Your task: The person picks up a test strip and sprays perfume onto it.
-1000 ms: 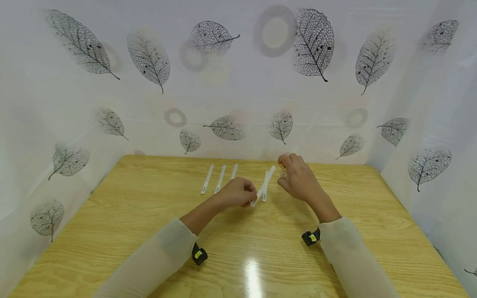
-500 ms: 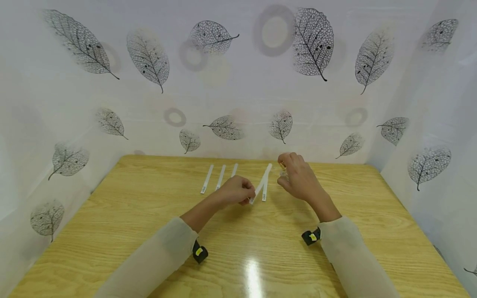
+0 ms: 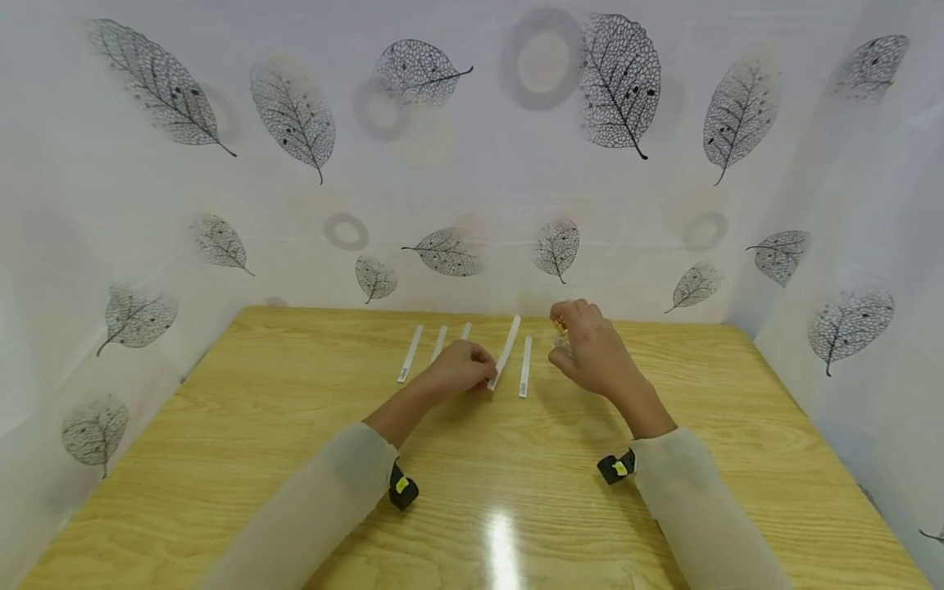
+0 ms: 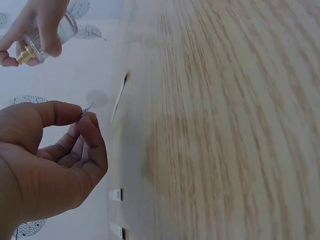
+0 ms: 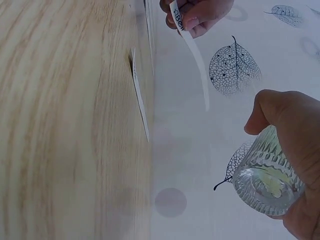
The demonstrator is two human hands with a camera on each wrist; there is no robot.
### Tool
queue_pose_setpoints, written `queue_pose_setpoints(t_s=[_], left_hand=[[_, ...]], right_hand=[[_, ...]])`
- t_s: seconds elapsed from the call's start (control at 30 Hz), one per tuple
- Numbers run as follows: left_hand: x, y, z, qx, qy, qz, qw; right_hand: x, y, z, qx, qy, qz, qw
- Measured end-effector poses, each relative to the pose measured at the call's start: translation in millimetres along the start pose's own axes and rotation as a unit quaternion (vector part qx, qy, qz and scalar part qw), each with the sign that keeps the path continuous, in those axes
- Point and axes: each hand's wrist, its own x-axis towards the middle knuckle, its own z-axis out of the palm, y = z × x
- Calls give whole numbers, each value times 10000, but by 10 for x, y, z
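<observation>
My left hand pinches the lettered lower end of a white paper perfume test strip between thumb and forefinger. The strip slants up off the table and bends slightly, as the right wrist view shows. My right hand grips a ribbed clear glass perfume bottle, held tilted above the table. Its gold spray nozzle shows in the left wrist view, with a finger at it. Below and between the hands, another test strip lies flat on the table.
Several more test strips lie side by side to the left, partly covered by my left hand. The wood-grain table ends at a white leaf-patterned curtain behind. A black wrist camera hangs under the left sleeve.
My left hand has moved a little left and away from me with the pinched strip, which no longer crosses the strip lying on the table. My right hand stays in place with the bottle.
</observation>
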Motion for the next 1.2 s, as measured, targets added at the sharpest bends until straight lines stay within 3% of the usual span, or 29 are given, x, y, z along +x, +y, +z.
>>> queue_pose_setpoints(t_s=[0.4,0.6,0.83,1.2], left_hand=[[217,-68,-118,67,433,-269,9987],[237,-56,-152,275,517,-402,9975],[268,-81,-194,186,616,-667,9957],[290,-127,-228,-5,636,-828,9945]], right_hand=[[5,-6,-12,2,-90,81,9999],[2,-12,-13,42,-131,139,9998],[6,-5,-14,142,-268,212,9993],[8,-9,-24,199,-294,176,9992]])
